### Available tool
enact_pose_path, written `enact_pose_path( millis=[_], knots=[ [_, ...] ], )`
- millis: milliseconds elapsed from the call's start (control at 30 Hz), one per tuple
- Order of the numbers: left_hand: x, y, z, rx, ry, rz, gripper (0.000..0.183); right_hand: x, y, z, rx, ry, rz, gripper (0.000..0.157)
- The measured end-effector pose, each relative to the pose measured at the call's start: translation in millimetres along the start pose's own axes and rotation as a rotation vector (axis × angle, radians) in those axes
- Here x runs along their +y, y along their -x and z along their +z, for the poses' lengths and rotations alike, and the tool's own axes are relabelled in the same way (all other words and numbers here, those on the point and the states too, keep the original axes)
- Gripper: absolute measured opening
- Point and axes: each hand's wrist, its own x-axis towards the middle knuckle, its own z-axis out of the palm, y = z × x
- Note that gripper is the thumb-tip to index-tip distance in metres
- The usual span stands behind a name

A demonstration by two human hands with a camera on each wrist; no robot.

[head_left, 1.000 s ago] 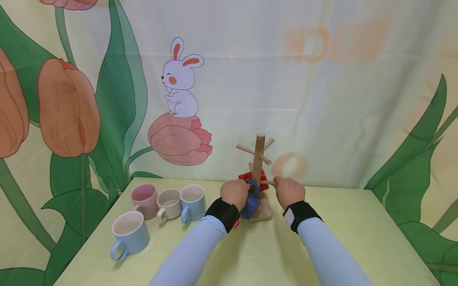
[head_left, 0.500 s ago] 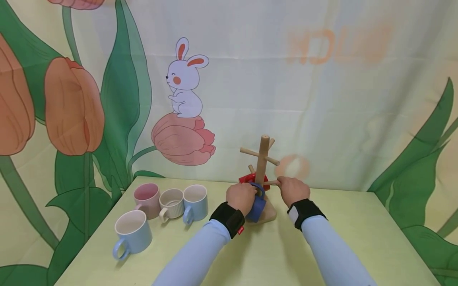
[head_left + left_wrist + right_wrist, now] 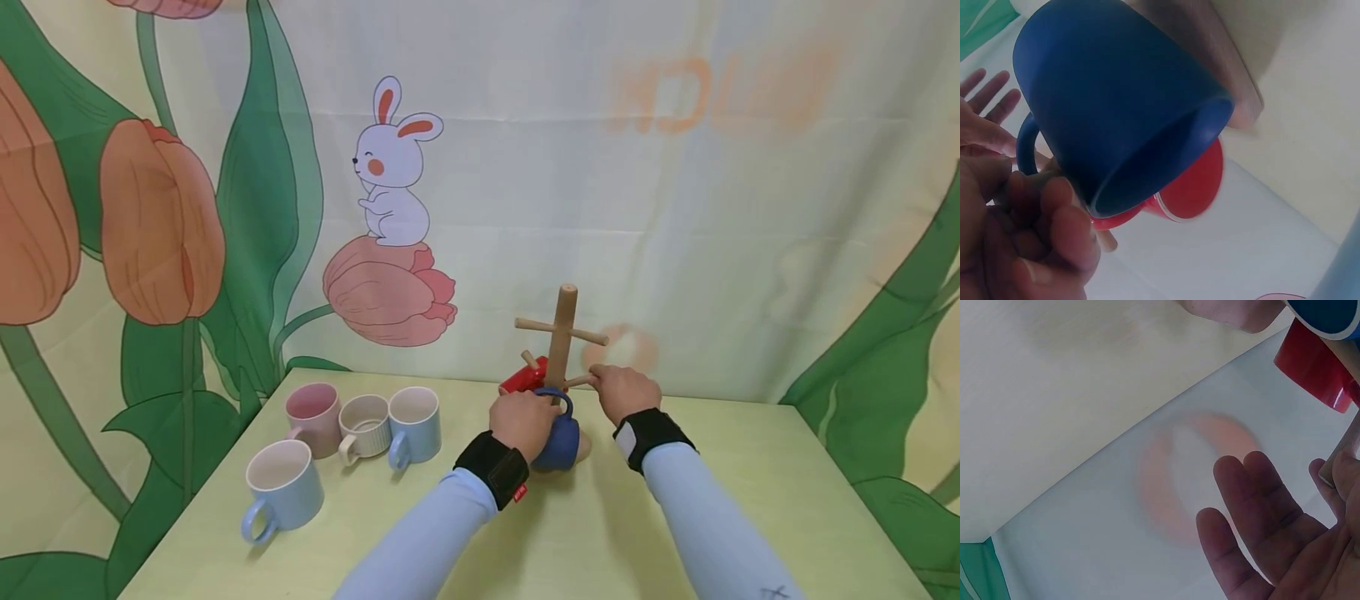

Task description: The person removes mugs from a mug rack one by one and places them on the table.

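A wooden mug tree (image 3: pixel 561 342) stands towards the back of the table. From a lower front peg hangs a blue mug (image 3: pixel 558 446) by its handle, tilted with its mouth facing the left wrist camera (image 3: pixel 1104 100). My left hand (image 3: pixel 522 423) pinches that peg's end beside the mug handle. On the right, thumb and forefinger of my right hand (image 3: pixel 626 392) pinch the tip of another lower peg (image 3: pixel 1338 453); the other fingers are spread. Behind the post a red mug (image 3: pixel 525 379) hangs, partly hidden. The upper pegs hold no mugs.
Left on the table (image 3: pixel 720 500) stand a pink mug (image 3: pixel 313 421), a ribbed cream mug (image 3: pixel 365 427) and a light blue mug (image 3: pixel 416 425) in a row. Nearer the front is a larger light blue mug (image 3: pixel 285 492). A printed curtain (image 3: pixel 510 167) hangs behind the table.
The mug tree has turned: the blue mug has swung right and the red mug shows further left. Both hands have shifted slightly right with the pegs. The head view has also shifted a little.
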Motion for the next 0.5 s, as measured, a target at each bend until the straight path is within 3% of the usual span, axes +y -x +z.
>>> enact_pose_path(
  millis=[300,500],
  knots=[
    [9.6,-3.5,-2.9,0.0,-0.02,0.007,0.03,7.4,-1.3,2.1,0.021,-0.012,-0.008,0.022],
    [1.7,-5.4,-5.5,0.027,0.034,-0.02,0.04,5.8,-0.4,3.7,0.064,0.006,-0.017,0.017]
  ],
)
